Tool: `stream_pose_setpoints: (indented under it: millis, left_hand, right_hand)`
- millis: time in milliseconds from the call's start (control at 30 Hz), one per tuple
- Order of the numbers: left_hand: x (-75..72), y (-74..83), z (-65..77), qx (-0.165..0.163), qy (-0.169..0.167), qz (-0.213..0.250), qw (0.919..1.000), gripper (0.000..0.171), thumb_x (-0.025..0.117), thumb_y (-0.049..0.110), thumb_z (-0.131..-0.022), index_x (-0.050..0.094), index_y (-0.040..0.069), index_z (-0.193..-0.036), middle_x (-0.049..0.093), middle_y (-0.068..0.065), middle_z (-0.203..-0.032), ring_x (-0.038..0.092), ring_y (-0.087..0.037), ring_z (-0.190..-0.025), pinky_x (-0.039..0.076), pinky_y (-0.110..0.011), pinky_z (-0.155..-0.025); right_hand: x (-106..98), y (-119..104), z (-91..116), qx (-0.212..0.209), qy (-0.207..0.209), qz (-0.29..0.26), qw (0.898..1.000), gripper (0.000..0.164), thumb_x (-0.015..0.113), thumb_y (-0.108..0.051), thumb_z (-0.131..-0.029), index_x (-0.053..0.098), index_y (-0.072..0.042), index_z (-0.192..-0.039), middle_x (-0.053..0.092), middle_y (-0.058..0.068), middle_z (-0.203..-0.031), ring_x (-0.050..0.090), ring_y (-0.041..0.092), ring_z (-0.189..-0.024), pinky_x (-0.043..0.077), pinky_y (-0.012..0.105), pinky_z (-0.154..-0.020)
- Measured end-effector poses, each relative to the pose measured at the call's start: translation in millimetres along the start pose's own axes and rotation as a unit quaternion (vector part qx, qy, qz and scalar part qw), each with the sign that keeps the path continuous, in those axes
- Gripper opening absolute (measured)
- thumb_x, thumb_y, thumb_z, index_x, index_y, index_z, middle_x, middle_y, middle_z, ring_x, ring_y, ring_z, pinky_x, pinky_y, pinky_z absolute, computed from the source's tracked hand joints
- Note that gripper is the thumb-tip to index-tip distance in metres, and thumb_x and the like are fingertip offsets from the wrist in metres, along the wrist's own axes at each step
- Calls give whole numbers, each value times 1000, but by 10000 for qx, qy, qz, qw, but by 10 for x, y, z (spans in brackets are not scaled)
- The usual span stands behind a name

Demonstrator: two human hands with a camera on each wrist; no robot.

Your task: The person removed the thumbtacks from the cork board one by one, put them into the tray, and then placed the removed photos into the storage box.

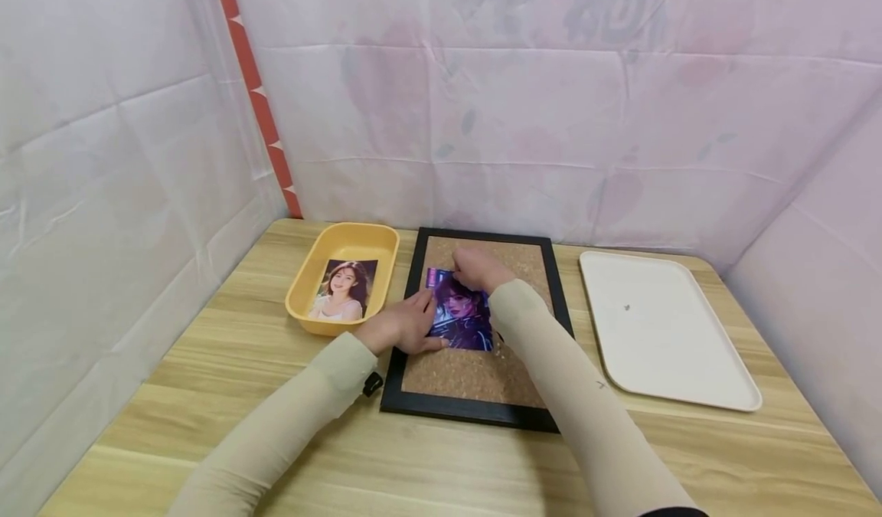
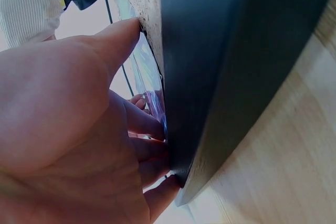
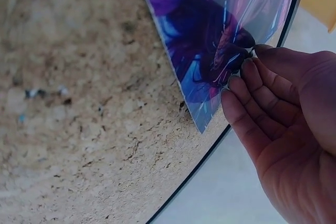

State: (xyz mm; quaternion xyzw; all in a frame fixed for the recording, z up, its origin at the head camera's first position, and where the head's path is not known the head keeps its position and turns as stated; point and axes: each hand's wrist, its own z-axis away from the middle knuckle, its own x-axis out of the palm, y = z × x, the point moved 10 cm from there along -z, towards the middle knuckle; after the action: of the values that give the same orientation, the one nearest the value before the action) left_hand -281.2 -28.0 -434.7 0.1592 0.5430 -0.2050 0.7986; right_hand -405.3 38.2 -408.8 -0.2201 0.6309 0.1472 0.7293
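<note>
A glossy purple-and-blue picture card (image 1: 463,319) lies on the cork board (image 1: 448,379), which has a black frame (image 1: 475,413). My left hand (image 1: 409,324) spans the card's left side, fingers stretched out; in the left wrist view its thumb (image 2: 123,38) meets the card's edge and its fingertips lie along the frame. At the card's top edge, my right hand (image 1: 482,269) is bent down against the picture. The right wrist view shows its thumb and fingertips (image 3: 236,103) drawn together on the card, pinching something small that they mostly hide.
Left of the board stands a yellow tray (image 1: 303,272) with a portrait photo (image 1: 344,291) in it. A flat white tray (image 1: 668,333) lies to the right. The wooden table (image 1: 227,341) meets fabric-covered walls (image 1: 517,119) at the back and sides.
</note>
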Motion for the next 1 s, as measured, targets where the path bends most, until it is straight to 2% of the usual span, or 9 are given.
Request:
stream_pose_setpoints:
  millis: [333,467,500,633,700,733,1000]
  left_hand:
    - [-10,-27,-15,38,-79,43,10000,88,48,56,-104,21,-8,-159,11,-24,-169,12,-33,-157,18,-40,-126]
    - [6,-23,-14,40,-120,86,9999,89,47,56,-104,20,-8,-159,10,-24,-169,11,-33,-157,18,-39,-126]
    - [15,-24,-14,31,-140,85,9999,89,47,57,-104,19,-7,-160,9,-24,-169,11,-33,-157,18,-39,-126]
    - [-1,-6,-11,29,-135,74,9999,88,46,57,-105,20,-6,-160,10,-23,-170,11,-32,-158,18,-38,-126]
    - [5,0,-5,47,-171,81,9998,87,46,55,-105,19,-6,-160,9,-23,-170,10,-32,-158,16,-39,-126]
    - [7,2,-5,62,-160,96,9998,86,46,55,-105,19,-7,-160,9,-23,-169,10,-33,-158,16,-39,-126]
    - [7,-8,10,94,-87,142,9998,87,47,55,-105,22,-8,-159,11,-24,-169,12,-34,-157,18,-41,-126]
  right_hand:
    - [-43,-14,3,94,-5,-54,9999,12,62,-11,-102,69,-4,-95,61,5,-77,54,20,-71,49,35,-69]
    - [-20,6,2,64,-21,-190,9998,12,63,-11,-102,69,-3,-95,64,6,-78,56,20,-71,52,36,-72]
    - [52,69,-55,-16,-4,-272,9996,13,63,-13,-102,69,-4,-95,64,5,-78,56,19,-70,52,35,-70]
    - [55,101,-45,-4,-9,-429,9991,13,64,-13,-102,70,-4,-94,64,5,-76,55,18,-68,52,34,-68]
    - [58,108,-45,4,-1,-449,9990,13,65,-13,-102,70,-4,-94,63,5,-75,55,18,-68,51,33,-67]
    - [-3,49,10,73,-21,-405,9991,12,65,-11,-101,70,-2,-94,63,6,-75,55,19,-68,51,33,-68]
    - [44,50,-7,142,-120,-329,9993,14,62,-13,-103,72,-4,-99,67,5,-81,59,19,-72,52,31,-69]
